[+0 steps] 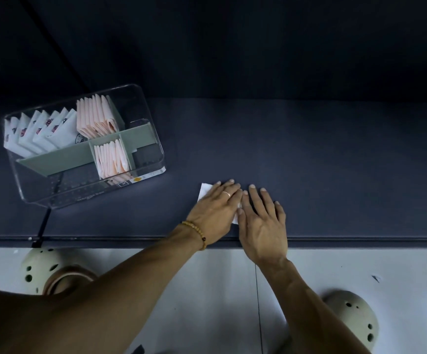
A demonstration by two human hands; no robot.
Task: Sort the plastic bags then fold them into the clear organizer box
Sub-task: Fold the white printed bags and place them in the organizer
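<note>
Nearby, organizer box (141, 180) left of hands.

Under your hands the table (309, 154) looks matt and smooth, a dark sheet with barely any sheen. To the left of your left hand (213, 213) on that table, the clear organizer box (153, 139) is glossy transparent plastic, its rim catching light, with matt grey-green plastic dividers (61, 157) inside. The folded bags (41, 131) standing in it look like thin plastic film, white and pale pink, softly creased. The white bag (203, 191) beneath your left hand looks thin and smooth. On your left wrist sits a bracelet (194, 229) of small, slightly shiny beads; a polished ring (226, 193) is on one finger.
</note>
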